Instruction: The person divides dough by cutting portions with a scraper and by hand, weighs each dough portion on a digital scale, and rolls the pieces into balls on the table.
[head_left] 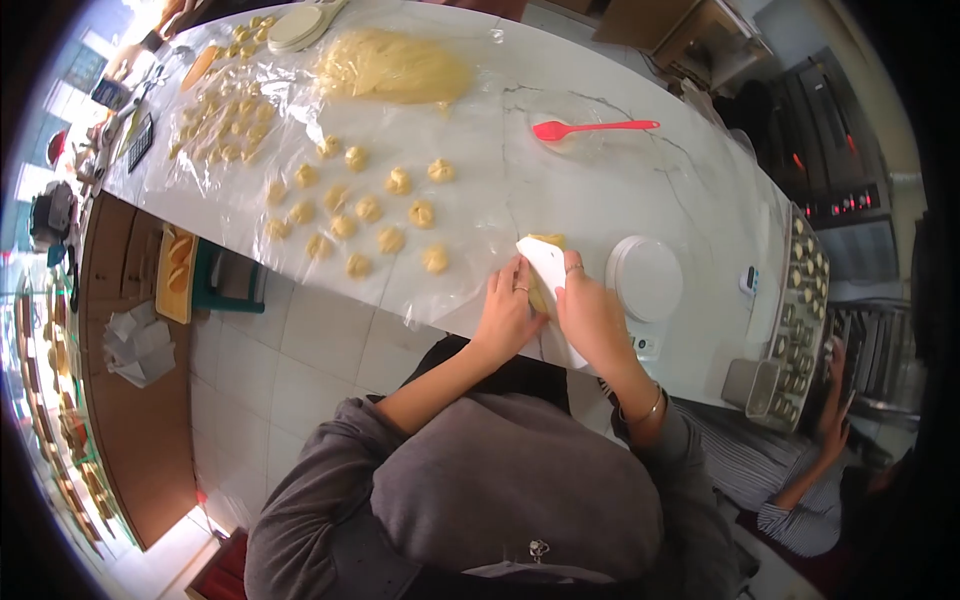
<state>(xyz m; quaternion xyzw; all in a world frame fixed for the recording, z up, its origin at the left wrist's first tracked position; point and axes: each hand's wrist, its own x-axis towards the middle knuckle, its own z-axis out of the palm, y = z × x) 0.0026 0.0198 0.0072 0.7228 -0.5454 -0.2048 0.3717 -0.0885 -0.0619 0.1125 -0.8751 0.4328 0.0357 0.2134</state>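
My right hand (590, 312) is closed on a flat white scraper (546, 262), which stands tilted over a strip of yellow dough (539, 298) near the table's front edge. Beside it on the left, my left hand (507, 312) has its fingers apart, resting against the dough by the scraper. Most of the dough is hidden under the scraper and my hands. Several round dough pieces (390, 239) lie on plastic film to the left. Farther back, a large mass of yellow dough (395, 68) sits under film.
A round white scale (644, 279) stands just right of my right hand. Behind lies a red brush (596, 128). At the right edge are filled metal trays (795, 335) and another person's hand (833, 400). A small timer (748, 280) lies nearby.
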